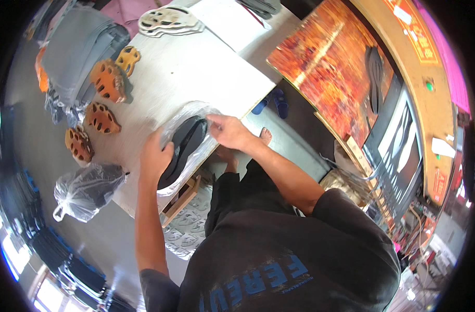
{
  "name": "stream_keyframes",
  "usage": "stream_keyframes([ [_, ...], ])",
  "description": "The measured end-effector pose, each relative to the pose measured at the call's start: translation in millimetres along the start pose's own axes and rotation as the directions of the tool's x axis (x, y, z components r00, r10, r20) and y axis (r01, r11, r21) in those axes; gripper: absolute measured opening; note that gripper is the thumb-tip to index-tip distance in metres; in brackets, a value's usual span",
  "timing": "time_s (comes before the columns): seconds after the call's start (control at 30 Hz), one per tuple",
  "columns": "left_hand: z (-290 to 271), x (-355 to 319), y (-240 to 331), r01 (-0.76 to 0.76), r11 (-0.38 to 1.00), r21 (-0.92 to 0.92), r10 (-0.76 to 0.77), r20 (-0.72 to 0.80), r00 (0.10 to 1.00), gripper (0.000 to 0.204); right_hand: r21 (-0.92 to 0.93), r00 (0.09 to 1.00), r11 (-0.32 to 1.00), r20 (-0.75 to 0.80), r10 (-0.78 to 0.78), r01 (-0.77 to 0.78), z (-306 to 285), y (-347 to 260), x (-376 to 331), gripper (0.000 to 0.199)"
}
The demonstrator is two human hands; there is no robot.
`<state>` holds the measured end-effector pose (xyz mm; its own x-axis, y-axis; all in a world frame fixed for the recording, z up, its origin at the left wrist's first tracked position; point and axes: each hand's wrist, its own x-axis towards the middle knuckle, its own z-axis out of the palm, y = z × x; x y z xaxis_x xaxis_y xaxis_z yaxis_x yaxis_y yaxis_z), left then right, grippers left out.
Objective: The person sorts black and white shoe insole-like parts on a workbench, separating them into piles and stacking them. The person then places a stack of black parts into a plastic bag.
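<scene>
Both hands work a clear bag [191, 112] holding black soles [184, 148] at the bench's [195, 67] near edge, centre frame. The left hand [155, 156], at 8 o'clock of the soles, is curled and grips their side through the plastic. The right hand [228, 131], at 2 o'clock, pinches the bag's rim. Orange cutouts [108, 79] lie at 10 o'clock; a tied bag [86, 190] sits at 8 o'clock.

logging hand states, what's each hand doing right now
Left hand: fingers closed on the clear plastic bag with dark shoe soles inside.
Right hand: fingers gripping the bag's upper edge.
</scene>
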<state>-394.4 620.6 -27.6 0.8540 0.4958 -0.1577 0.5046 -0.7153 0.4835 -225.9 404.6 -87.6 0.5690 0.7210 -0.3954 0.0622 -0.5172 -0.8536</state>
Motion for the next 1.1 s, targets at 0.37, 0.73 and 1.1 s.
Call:
stream_keyframes([
  [0.37, 35, 18, 9, 0.111, 0.991, 0.075, -0.129, 0.333, 0.934, 0.049, -0.055, 0.986, 0.996, 0.157, -0.064, 0.073, -23, -11, 31, 0.044],
  [0.73, -60, -40, -16, 0.232, 0.895, -0.382, -0.303, -0.139, 0.943, 0.026, -0.252, 0.975, 0.967, 0.198, 0.098, -0.046, -83, 66, -116, 0.037],
  [1.1, -25, -73, 310, -0.197, 0.715, -0.671, -0.093, -0.369, 0.925, 0.031, -0.159, 0.917, 0.931, -0.181, -0.355, 0.329, -289, 79, -189, 0.022],
])
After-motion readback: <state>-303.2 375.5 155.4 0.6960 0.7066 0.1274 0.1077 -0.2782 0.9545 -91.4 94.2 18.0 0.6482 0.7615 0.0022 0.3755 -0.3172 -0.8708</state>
